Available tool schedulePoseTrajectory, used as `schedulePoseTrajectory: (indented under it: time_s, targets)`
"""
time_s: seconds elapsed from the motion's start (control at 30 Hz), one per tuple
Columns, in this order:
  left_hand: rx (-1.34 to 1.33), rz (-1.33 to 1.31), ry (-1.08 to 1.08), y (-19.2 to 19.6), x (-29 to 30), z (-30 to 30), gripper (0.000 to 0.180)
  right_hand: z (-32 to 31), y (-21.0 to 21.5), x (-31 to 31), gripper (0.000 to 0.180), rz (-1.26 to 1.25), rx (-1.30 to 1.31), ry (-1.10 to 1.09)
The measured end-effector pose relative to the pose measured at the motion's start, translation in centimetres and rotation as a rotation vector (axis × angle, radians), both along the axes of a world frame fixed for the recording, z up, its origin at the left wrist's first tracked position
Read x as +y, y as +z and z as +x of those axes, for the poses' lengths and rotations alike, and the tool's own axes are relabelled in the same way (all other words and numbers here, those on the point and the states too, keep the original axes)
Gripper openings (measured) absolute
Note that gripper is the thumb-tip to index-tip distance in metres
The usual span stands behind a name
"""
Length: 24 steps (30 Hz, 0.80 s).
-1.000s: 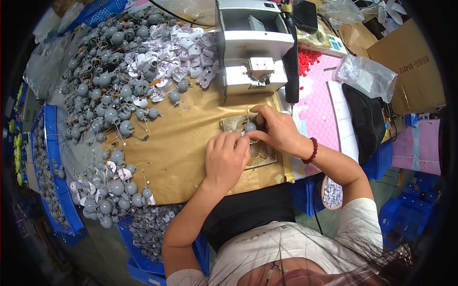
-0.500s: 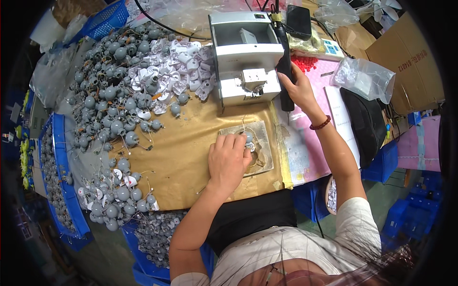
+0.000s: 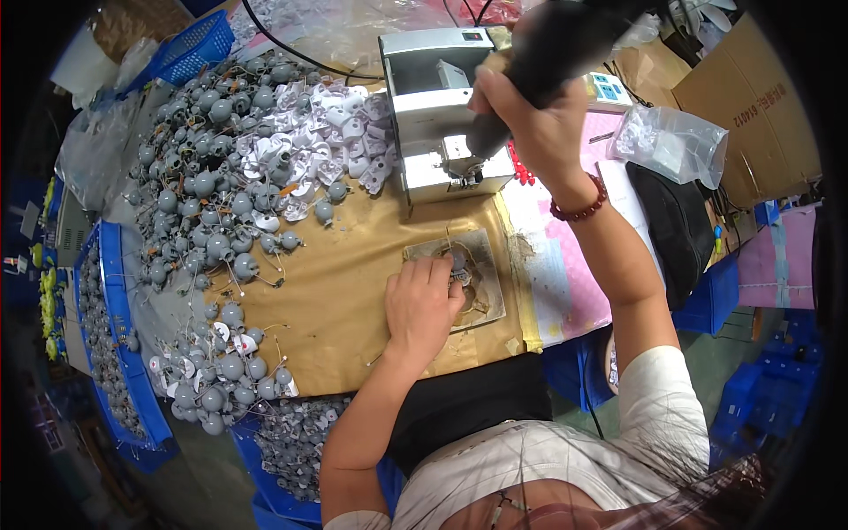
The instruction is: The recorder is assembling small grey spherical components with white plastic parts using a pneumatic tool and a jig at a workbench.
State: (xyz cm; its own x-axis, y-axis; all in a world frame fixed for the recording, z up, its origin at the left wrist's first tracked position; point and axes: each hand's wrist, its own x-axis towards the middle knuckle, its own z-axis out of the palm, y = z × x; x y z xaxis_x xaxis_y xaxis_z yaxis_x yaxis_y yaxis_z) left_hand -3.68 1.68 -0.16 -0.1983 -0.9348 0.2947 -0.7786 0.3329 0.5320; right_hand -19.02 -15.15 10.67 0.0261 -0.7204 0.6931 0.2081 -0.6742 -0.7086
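Tool [image 3: 548,62], dark and handheld, has risen in my right hand [image 3: 539,124], fingers wrapped round it, while my left hand [image 3: 422,305] still pins the small grey part [image 3: 458,261] on the worktop plate [image 3: 488,291].

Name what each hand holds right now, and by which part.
The right hand grips a dark, blurred handheld tool around its lower body. The left hand presses a small grey part onto the worn metal plate with its fingertips.
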Motion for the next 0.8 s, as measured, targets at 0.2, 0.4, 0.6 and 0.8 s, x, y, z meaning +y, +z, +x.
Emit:
schedulePoseTrajectory:
  time_s: [0.2, 0.4, 0.6, 0.8]
  targets:
    - [0.001, 0.011, 0.002, -0.1, 0.1, 0.1, 0.034, 1.7, -1.2, -1.0, 0.032, 0.242, 0.112, 0.022]
    - [0.021, 0.020, 0.017, -0.3, 0.1, 0.1, 0.036, 1.3, -1.7, 5.1, 0.040, 0.514, 0.112, 0.123]
    - [0.005, 0.034, -0.005, -0.1, 0.0, 0.3, 0.037, 1.1, -3.3, 9.3, 0.043, 0.444, 0.150, 0.174]
    - [0.027, 0.021, 0.001, -0.8, -0.1, 0.2, 0.032, 1.4, -4.1, 10.4, 0.051, 0.410, 0.122, 0.207]
